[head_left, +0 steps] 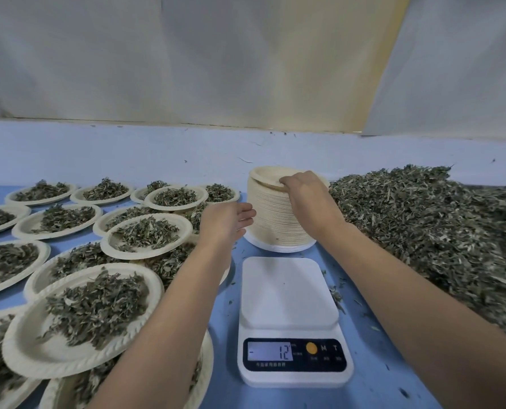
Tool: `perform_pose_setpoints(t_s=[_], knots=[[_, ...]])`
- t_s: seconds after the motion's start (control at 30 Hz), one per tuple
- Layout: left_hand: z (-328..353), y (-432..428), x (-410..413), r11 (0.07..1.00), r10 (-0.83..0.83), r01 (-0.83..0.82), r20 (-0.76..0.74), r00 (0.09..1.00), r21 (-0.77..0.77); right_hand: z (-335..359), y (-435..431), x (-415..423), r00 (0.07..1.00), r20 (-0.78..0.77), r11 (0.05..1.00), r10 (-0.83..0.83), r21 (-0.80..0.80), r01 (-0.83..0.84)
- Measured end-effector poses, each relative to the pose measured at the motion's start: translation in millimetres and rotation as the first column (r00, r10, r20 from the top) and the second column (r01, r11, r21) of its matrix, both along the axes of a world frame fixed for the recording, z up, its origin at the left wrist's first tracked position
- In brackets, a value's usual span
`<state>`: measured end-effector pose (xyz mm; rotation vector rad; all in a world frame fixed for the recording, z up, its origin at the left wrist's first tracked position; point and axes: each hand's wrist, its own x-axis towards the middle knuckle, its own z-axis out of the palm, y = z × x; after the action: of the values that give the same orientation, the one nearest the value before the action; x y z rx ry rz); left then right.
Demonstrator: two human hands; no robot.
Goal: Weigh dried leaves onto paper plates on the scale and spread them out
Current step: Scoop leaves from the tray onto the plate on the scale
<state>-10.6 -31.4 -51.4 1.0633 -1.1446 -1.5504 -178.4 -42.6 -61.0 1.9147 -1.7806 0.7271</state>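
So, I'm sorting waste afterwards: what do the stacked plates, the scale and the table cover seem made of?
Stacked plates: matte cream moulded paper pulp, judging by thin layered rims. Scale: smooth white plastic, probably; faint sheen, rounded corners. Table cover: matte light-blue sheet; cloth or plastic, cannot tell.

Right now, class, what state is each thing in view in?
scale: switched on, platform bare.
plate stack: upright, top plate tipped up.
right hand: fingers grip the top plate's rim.
left hand: open, at the stack's side.
filled plates: loaded with leaves, overlapping.
leaf pile: heaped loose beside the scale.
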Motion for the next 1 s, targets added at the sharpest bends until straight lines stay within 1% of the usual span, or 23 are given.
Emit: perform_pose_setpoints(t_s=[0.07,0.13,0.2,0.3,0.33,0.37,0.4,0.43,0.47,0.5,0.53,0.57,0.6,0.63,0.67,0.7,0.77,0.8,0.87,1.0], knots=[[3.2,-1.7,-1.5,0.999,0.047,-0.049,-0.077,0.996,-0.022,2.6,8.3,7.3,0.999,-0.007,0.997,0.042,-0.063,-0.042],[4.8,-4.3,-1.5,0.989,0.138,-0.144,-0.117,0.984,-0.044,1.4,21.4,18.1,0.990,-0.061,0.980,0.131,-0.143,-0.139],[5.2,-4.1,1.2,0.979,0.186,-0.196,-0.136,0.973,-0.057,-1.9,38.1,28.9,0.967,-0.129,0.946,0.217,-0.217,-0.242],[2.3,0.0,10.2,0.967,0.224,-0.237,-0.132,0.966,-0.096,-5.8,58.5,37.8,0.916,-0.263,0.902,0.302,-0.232,-0.364],[0.8,2.4,13.7,0.963,0.238,-0.250,-0.111,0.965,-0.106,-6.3,64.2,38.4,0.899,-0.282,0.891,0.335,-0.217,-0.400],[-1.1,5.0,17.4,0.959,0.252,-0.261,-0.088,0.964,-0.111,-6.5,69.0,38.8,0.892,-0.262,0.888,0.369,-0.184,-0.422],[-3.0,7.9,20.8,0.957,0.262,-0.267,-0.064,0.963,-0.116,-6.6,73.5,39.1,0.902,-0.188,0.899,0.388,-0.141,-0.416],[-5.6,11.3,24.1,0.955,0.267,-0.270,-0.037,0.963,-0.123,-7.0,78.3,39.4,0.926,-0.053,0.921,0.373,-0.098,-0.377],[-7.9,14.9,26.8,0.955,0.267,-0.266,-0.011,0.964,-0.131,-6.7,82.5,39.6,0.934,0.121,0.941,0.335,-0.088,-0.326],[-10.5,18.9,29.5,0.957,0.260,-0.256,0.012,0.966,-0.139,-6.1,85.7,39.2,0.909,0.297,0.956,0.292,-0.119,-0.268],[-13.1,22.8,31.3,0.960,0.245,-0.238,0.033,0.969,-0.148,-5.0,88.2,38.5,0.847,0.468,0.968,0.251,-0.148,-0.205],[-16.0,26.4,32.7,0.964,0.225,-0.214,0.059,0.973,-0.158,-3.3,90.7,37.7,0.751,0.626,0.978,0.209,-0.143,-0.153],[-18.8,29.7,33.6,0.968,0.202,-0.186,0.082,0.976,-0.169,-2.6,92.7,36.1,0.625,0.760,0.984,0.177,-0.116,-0.138],[-21.9,32.3,34.7,0.971,0.180,-0.160,0.101,0.979,-0.180,-4.1,94.3,34.4,0.494,0.855,0.983,0.160,-0.095,-0.154],[-24.6,34.0,35.7,0.972,0.164,-0.140,0.117,0.979,-0.190,-6.7,96.2,32.6,0.389,0.909,0.981,0.152,-0.089,-0.175],[-27.4,34.7,37.0,0.973,0.155,-0.126,0.139,0.978,-0.194,-10.2,97.8,30.8,0.326,0.934,0.979,0.147,-0.090,-0.184],[-32.4,35.0,39.4,0.974,0.148,-0.106,0.208,0.967,-0.202,-18.8,100.9,26.8,0.253,0.957,0.979,0.142,-0.099,-0.175],[-34.3,34.2,40.2,0.972,0.160,-0.109,0.250,0.955,-0.208,-23.7,101.4,24.6,0.226,0.965,0.982,0.132,-0.097,-0.161],[-38.3,30.1,40.3,0.968,0.190,-0.123,0.315,0.930,-0.221,-33.6,101.5,19.3,0.200,0.975,0.989,0.098,-0.073,-0.131],[-47.6,25.7,36.7,0.963,0.216,-0.126,0.402,0.890,-0.237,-54.1,99.5,12.3,0.192,0.981,0.997,0.013,0.001,-0.076]])
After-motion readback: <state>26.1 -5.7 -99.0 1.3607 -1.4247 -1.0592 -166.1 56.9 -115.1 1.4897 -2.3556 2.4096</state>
